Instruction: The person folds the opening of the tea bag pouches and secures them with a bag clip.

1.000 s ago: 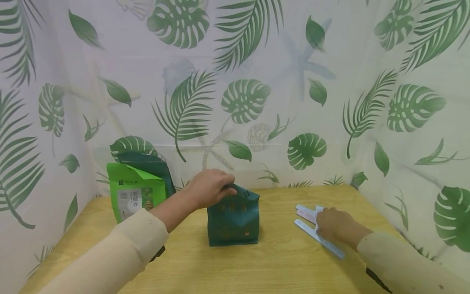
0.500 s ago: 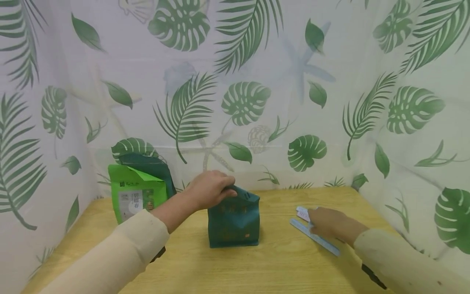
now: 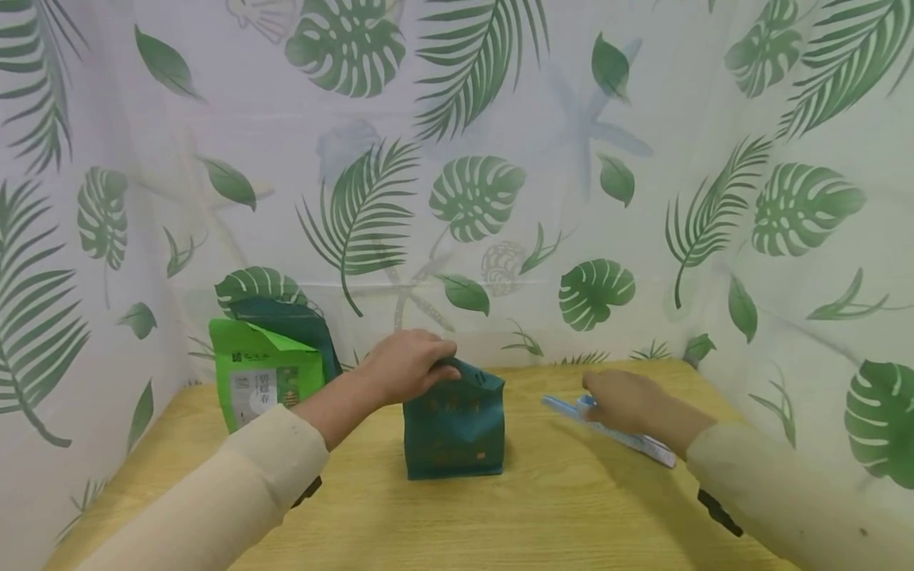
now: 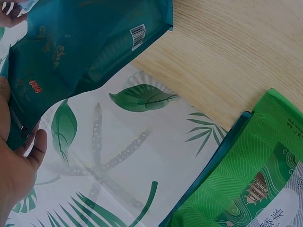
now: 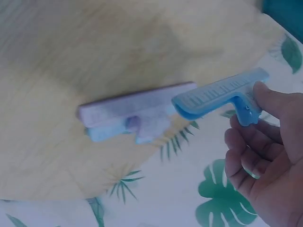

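A teal tea bag stands upright on the table. My left hand grips its folded top edge, thumb on one side in the left wrist view. Over the right part of the table, my right hand holds a light blue bag clip. The thumb and fingers pinch the clip's handle, and its long ridged bar points away from the palm. Below it on the table lie a pinkish-purple bag clip and another blue clip, close together and blurred.
At the back left stands a bright green tea bag with another teal bag behind it. A leaf-patterned cloth borders the wooden table at the back and sides.
My right hand has picked a blue clip up from the group on the table and moved it up and left toward the teal bag. The left hand keeps its hold.
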Tool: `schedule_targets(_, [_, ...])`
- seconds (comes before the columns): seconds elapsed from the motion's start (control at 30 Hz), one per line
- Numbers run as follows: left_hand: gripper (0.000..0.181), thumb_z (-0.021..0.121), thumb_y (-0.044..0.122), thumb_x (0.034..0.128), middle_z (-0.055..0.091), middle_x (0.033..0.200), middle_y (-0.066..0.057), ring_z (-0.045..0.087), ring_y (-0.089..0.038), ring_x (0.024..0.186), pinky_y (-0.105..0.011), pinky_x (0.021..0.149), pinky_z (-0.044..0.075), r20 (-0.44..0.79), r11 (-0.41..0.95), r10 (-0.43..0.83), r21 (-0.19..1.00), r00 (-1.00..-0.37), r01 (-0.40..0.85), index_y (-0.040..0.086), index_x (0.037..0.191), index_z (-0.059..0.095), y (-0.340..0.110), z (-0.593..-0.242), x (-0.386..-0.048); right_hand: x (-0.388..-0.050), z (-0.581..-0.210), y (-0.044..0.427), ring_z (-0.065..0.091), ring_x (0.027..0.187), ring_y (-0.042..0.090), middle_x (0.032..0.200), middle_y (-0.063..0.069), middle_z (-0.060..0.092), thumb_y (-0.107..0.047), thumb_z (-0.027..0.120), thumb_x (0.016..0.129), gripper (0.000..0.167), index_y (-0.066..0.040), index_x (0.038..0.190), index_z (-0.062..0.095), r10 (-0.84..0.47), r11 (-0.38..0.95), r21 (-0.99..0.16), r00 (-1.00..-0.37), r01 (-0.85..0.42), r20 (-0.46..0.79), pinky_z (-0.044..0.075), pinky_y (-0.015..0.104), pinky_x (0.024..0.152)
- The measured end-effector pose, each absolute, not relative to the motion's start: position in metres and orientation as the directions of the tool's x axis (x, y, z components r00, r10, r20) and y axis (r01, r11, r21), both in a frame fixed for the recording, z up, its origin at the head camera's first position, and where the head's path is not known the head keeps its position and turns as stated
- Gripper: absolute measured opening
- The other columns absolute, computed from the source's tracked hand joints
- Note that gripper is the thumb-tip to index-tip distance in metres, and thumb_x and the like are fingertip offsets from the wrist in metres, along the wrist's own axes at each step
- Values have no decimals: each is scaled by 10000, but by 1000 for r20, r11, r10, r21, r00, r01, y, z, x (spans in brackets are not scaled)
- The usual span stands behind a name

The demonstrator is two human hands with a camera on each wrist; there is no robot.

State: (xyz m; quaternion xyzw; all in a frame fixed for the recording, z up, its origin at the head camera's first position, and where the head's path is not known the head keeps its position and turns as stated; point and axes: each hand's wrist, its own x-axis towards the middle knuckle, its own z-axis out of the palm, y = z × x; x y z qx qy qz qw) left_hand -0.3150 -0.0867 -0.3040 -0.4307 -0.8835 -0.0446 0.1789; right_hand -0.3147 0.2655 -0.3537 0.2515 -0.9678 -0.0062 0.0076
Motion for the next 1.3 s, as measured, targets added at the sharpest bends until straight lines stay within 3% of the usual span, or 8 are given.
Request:
schedule_targets(0.13, [339, 646, 332, 968, 392, 636, 63, 381, -108, 608, -271, 618, 350, 359, 623, 746, -77, -561, 779, 155, 761, 445, -87, -303, -315, -319, -340, 260, 675, 825, 259, 922, 102, 688, -232, 726, 916, 260, -2, 1000, 639, -532, 846, 23, -843, -532, 81, 565, 398, 729])
schedule_targets(0.6, [339, 652, 327, 965, 387, 633, 68, 383, -109, 607, -276, 623, 350, 365, 615, 751, -83, -550, 784, 152, 755, 451, -86, -302, -314, -314, -305, 249, 552, 865, 187, 904, 12, 613, -256, 711, 932, 214, -74, 1005, 627, -624, 758, -4, -726, -653, 287, 490, 389, 746])
schedule_targets(0.93, [329, 655, 322, 964, 401, 631, 69, 386, -104, 603, -277, 622, 358, 361, 611, 756, -92, -545, 787, 150, 759, 463, -86, -302, -314, -310, -301, 241, 548, 866, 130, 936, -28, 602, -250, 726, 918, 199, -105, 990, 610, -683, 698, -37, -680, -715, 268, 500, 374, 780])
schedule_targets(1.3, [336, 665, 335, 950, 401, 631, 67, 392, -111, 612, -282, 630, 361, 383, 597, 762, -102, -523, 795, 152, 752, 465, -87, -301, -314, -313, -302, 236, 533, 776, 99, 861, -39, 590, -174, 779, 863, 204, -113, 918, 593, -703, 669, 12, -628, -743, 335, 491, 336, 713])
